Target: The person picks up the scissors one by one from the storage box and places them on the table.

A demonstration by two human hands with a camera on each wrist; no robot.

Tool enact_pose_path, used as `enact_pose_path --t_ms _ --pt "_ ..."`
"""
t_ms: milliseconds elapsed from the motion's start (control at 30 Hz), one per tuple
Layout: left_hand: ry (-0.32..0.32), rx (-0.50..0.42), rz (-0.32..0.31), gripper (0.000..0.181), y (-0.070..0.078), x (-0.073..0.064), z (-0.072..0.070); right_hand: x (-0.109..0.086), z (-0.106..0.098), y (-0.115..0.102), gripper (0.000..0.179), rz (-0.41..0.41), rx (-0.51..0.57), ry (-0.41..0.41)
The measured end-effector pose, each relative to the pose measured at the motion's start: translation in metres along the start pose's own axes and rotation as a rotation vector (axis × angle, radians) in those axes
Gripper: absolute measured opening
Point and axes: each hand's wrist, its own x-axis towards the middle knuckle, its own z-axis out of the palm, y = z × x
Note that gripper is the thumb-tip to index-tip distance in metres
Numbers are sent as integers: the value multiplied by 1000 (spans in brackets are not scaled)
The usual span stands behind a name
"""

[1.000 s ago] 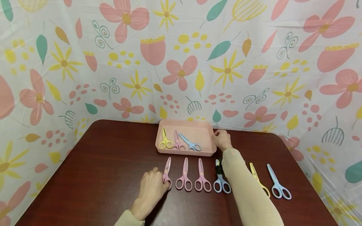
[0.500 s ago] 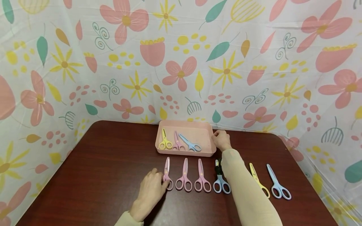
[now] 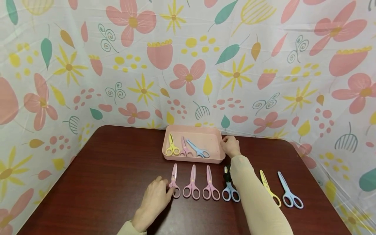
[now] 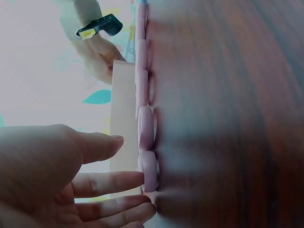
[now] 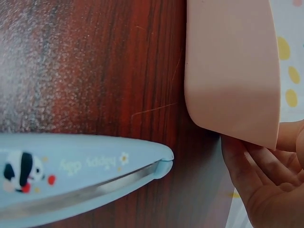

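Note:
My left hand (image 3: 154, 197) lies over the left handle loop of the leftmost pink scissors (image 3: 174, 176). In the left wrist view its fingers are fairly straight, a fingertip touches the pink handle (image 4: 150, 172), and the thumb stands apart. At the right end of the pink tray (image 3: 194, 159), my right hand (image 3: 231, 146) grips the rim; the right wrist view has the thumb and fingers on either side of the tray wall (image 5: 232, 76). Inside the tray lie yellow scissors (image 3: 172, 149), pink scissors (image 3: 185, 150) and blue scissors (image 3: 198, 150).
Rightward in the row come pink scissors (image 3: 192, 184), more pink scissors (image 3: 210, 186), blue scissors (image 3: 228, 191), yellow scissors (image 3: 265, 182) and blue scissors (image 3: 287, 189). My right forearm (image 3: 255, 195) crosses the row. A flowered cloth (image 3: 188, 107) hangs behind the dark wooden table (image 3: 123, 156).
The leftmost pink scissors have turned slightly under my left hand, their handles swinging a little right. The right hand stays on the tray rim, and the tray keeps its place.

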Motion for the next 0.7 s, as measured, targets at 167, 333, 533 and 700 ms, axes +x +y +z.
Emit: enact_pose_path --t_ms 167,333,533,700 --pt "0 -3 0 17 0 -1 -1 0 1 0 20 8 -7 4" --pt "-17 -12 -5 15 -1 -2 -3 1 1 0 20 12 -15 10" --pt "-32 -14 -5 14 1 -3 -6 2 2 0 19 18 -25 12" --pt "-32 -10 12 14 3 -1 -10 1 1 1 19 1 -17 10"
